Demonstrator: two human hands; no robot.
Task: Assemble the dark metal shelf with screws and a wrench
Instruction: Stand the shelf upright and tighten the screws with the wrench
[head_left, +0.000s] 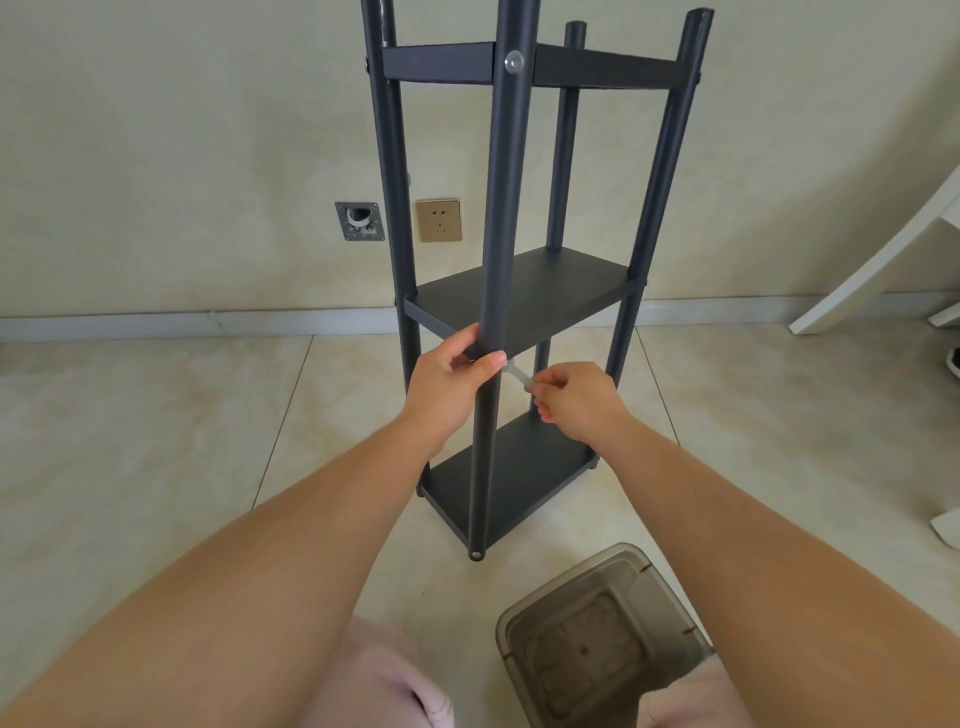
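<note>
While the shelf stands upright on the floor, the scene reads left to right as follows.

Wall fittings: an open metal wall box (360, 221) and a gold socket (438, 220) sit well above and left of the hands, beyond the shelf.

Left hand (451, 378): its fingers (464, 347) and thumb are clamped round the front post (501, 208) at middle-board height, likely to steady the frame against the turning force.

Shelf (519, 296): dark metal, three boards on four posts, directly ahead of both hands; one silver screw (514, 61) shows at the top joint, far above them.

Wrench (519, 375): a small silver tool between the two hands, its head at the post just beside the left thumb, probably on the middle-board screw, which is hidden.

Right hand (576, 402): its fingers pinch the wrench's free end, where leverage is greatest.

Bin (597, 639): a translucent brown container on the floor below the right forearm, near the knees.

White furniture (883, 249): far right of the hands.

Stage: tightening the middle joint, I judge.
</note>
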